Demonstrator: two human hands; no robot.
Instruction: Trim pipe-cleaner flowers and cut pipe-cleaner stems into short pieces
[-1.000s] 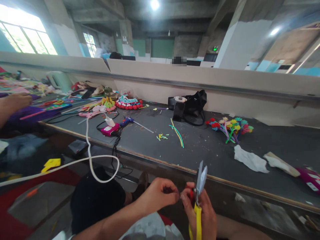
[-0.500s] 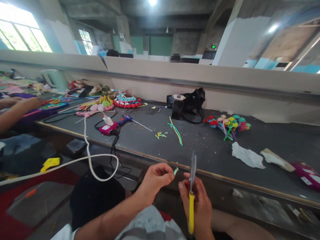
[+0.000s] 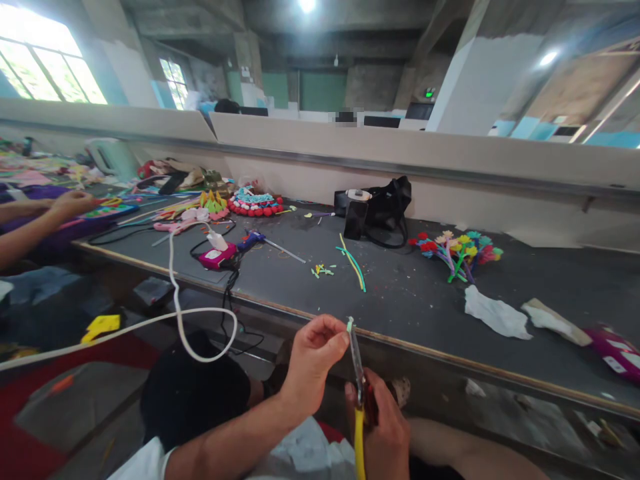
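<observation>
My left hand [image 3: 316,363] pinches a small pale green piece [image 3: 350,325] between thumb and fingertips, just in front of the table edge. My right hand [image 3: 384,427] is wrapped round yellow-handled scissors [image 3: 359,437], held with the blades up. The blade tips are at the green piece, close to my left fingertips; whether they touch it I cannot tell. On the table beyond lie small green and yellow cut bits [image 3: 323,270]. Beside them are a yellow and a green fuzzy strip [image 3: 356,267], crossing each other.
A hot glue gun [image 3: 253,239] lies left of the bits, near a magenta device [image 3: 219,256] and a white cable [image 3: 176,293]. Further back is a black bag [image 3: 393,207]. Fuzzy flowers [image 3: 460,250] and white tissue [image 3: 495,311] lie right. Another person's hand [image 3: 75,203] works at far left.
The scissors in my right hand have moved left and their blades have come to the green piece. My left hand has risen slightly. The other person's hand has shifted a little right.
</observation>
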